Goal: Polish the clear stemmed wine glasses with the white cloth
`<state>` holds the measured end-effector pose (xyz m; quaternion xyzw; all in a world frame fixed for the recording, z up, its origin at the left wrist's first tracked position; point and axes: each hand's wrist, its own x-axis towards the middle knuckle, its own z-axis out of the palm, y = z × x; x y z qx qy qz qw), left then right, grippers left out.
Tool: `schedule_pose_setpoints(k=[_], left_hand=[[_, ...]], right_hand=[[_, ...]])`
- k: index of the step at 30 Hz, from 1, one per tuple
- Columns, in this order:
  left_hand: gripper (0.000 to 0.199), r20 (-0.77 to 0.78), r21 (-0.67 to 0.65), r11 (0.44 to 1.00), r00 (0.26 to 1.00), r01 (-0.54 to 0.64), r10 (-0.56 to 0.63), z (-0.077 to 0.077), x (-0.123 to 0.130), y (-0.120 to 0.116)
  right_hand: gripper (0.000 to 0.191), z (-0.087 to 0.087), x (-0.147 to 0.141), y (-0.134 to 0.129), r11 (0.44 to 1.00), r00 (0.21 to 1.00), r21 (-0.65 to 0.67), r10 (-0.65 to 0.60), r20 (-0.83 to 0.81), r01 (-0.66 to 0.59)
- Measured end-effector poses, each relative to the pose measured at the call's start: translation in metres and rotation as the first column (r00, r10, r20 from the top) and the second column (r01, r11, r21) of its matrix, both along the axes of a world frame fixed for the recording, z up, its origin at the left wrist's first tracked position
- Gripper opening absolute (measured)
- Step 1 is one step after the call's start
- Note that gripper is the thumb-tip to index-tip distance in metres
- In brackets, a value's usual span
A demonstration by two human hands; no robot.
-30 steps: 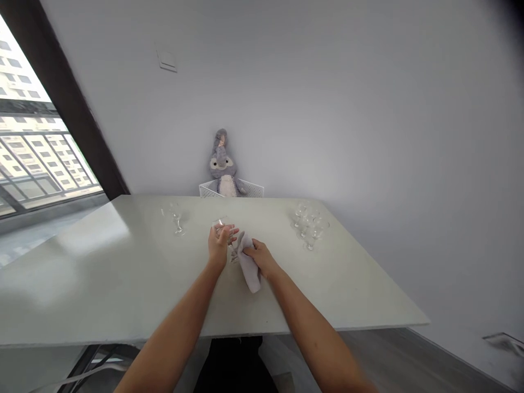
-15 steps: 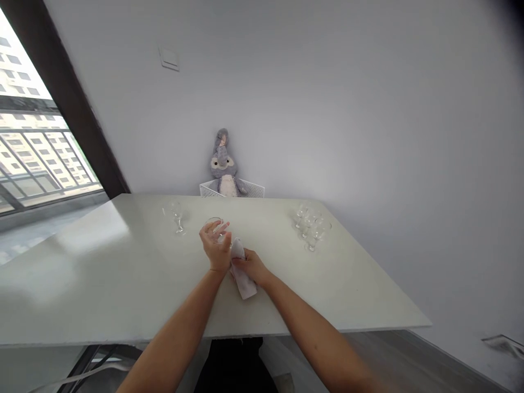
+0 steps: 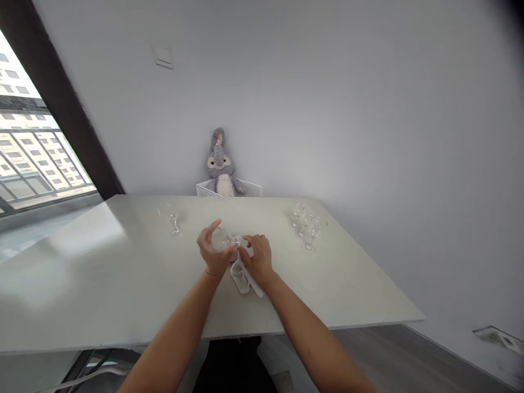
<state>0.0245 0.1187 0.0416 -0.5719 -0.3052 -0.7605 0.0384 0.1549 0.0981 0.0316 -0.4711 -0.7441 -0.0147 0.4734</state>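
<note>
Glass (image 3: pixel 227 240) between left hand (image 3: pixel 213 253), curled round its bowl, and right hand (image 3: pixel 259 258) (grip unclear) above cloth (image 3: pixel 244 277).

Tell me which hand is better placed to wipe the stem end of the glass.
Probably the right hand: the cloth is at its fingers, close to the stem end of the glass; the left hand curls around the other end.

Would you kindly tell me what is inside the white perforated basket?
Inside the basket is a grey plush toy with a pale belly; whatever lies lower is hidden behind the pale tabletop.
</note>
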Motion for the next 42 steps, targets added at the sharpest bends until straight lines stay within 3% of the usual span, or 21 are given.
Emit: schedule_pose_setpoints(k=[5, 8, 10, 12, 15, 18, 20, 24, 26, 32, 42], left_hand=[[0.084, -0.362, 0.043, 0.992, 0.927, 0.121, -0.097, -0.011, 0.017, -0.006], [0.094, -0.394, -0.018, 0.987, 0.907, 0.157, -0.151, -0.014, 0.022, -0.004], [0.096, -0.365, -0.137, 0.97, 0.9, 0.201, -0.238, -0.018, 0.022, -0.001], [0.088, -0.332, -0.335, 0.905, 0.866, 0.261, -0.373, -0.023, 0.02, 0.002], [0.068, -0.33, -0.618, 0.749, 0.785, 0.241, -0.525, -0.031, 0.017, 0.005], [0.054, -0.383, -0.724, 0.675, 0.727, 0.146, -0.569, -0.035, 0.014, 0.005], [0.049, -0.356, -0.746, 0.647, 0.727, 0.158, -0.588, -0.035, 0.014, 0.006], [0.045, -0.254, -0.773, 0.593, 0.749, 0.223, -0.612, -0.036, 0.015, 0.007], [0.043, -0.217, -0.783, 0.574, 0.76, 0.24, -0.613, -0.036, 0.015, 0.008], [0.042, -0.106, -0.773, 0.558, 0.806, 0.302, -0.583, -0.036, 0.017, 0.009], [0.027, -0.042, -0.788, 0.513, 0.802, 0.34, -0.596, -0.036, 0.018, 0.01]], right_hand=[[0.02, -0.009, -0.005, 0.001, 0.999, 0.997, -0.033, 0.003, 0.073, 0.0], [0.022, -0.008, -0.001, 0.007, 0.987, 0.997, -0.142, -0.072, -0.027, 0.068], [0.024, -0.001, 0.005, 0.011, 0.968, 0.98, -0.219, -0.151, -0.129, 0.12], [0.029, 0.006, 0.014, 0.011, 0.946, 0.949, -0.281, -0.228, -0.218, 0.163], [0.036, 0.015, 0.035, 0.006, 0.909, 0.908, -0.366, -0.312, -0.281, 0.199], [0.04, 0.015, 0.067, -0.006, 0.868, 0.905, -0.435, -0.363, -0.222, 0.241], [0.04, 0.012, 0.092, -0.015, 0.806, 0.897, -0.496, -0.428, -0.111, 0.324], [0.04, 0.004, 0.138, -0.027, 0.6, 0.798, -0.585, -0.585, 0.145, 0.546], [0.039, 0.002, 0.154, -0.028, 0.546, 0.765, -0.589, -0.61, 0.208, 0.596], [0.04, -0.002, 0.172, -0.026, 0.48, 0.738, -0.614, -0.619, 0.27, 0.627], [0.04, -0.011, 0.175, -0.019, 0.413, 0.72, -0.654, -0.624, 0.305, 0.634]])
